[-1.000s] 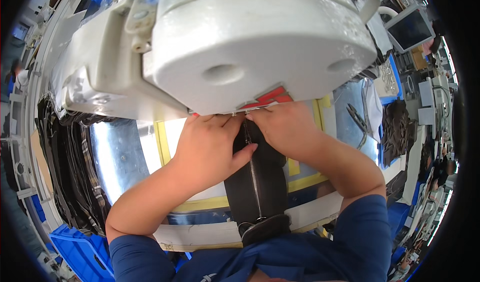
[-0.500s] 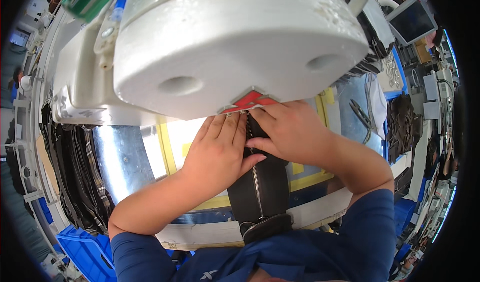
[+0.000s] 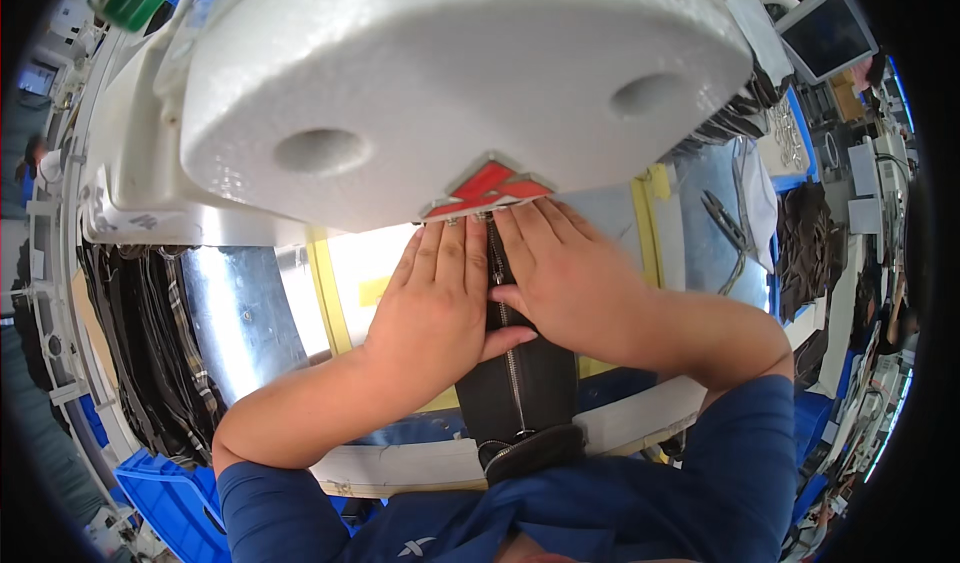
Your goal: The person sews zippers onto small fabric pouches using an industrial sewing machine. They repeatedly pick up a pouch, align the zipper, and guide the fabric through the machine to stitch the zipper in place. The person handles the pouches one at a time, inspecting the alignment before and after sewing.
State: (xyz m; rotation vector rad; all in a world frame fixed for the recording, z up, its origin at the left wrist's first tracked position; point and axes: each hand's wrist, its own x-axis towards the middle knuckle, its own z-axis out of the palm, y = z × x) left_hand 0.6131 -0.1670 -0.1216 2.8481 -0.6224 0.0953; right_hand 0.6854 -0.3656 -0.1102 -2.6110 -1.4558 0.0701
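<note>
Both hands lie flat under the front of a white sewing machine (image 3: 460, 73) with a red emblem, on a black fabric piece (image 3: 540, 383) with a long metal zipper (image 3: 512, 373) down its middle. My left hand (image 3: 430, 303) rests left of the zipper, fingers stretched forward, thumb reaching across the fabric. My right hand (image 3: 565, 278) presses on the right side, fingers extended toward the machine, thumb over the zipper. The fingertips and the needle area are largely hidden by the machine head. The fabric's lower end, with a curved zipper, hangs at my front edge.
Stacked dark and plaid fabric (image 3: 145, 353) lies left, a blue bin (image 3: 160, 503) below it. Right are black scissors (image 3: 728, 223), white cloth (image 3: 758, 193), dark pieces (image 3: 800, 243) and a screen (image 3: 820, 33). Yellow tape (image 3: 650, 233) marks the metal worktop (image 3: 240, 323).
My right hand has flattened, with its fingers fanned forward and its thumb moved down onto the zipper. My left fingers have straightened too. The machine head appears larger and shifted left in view.
</note>
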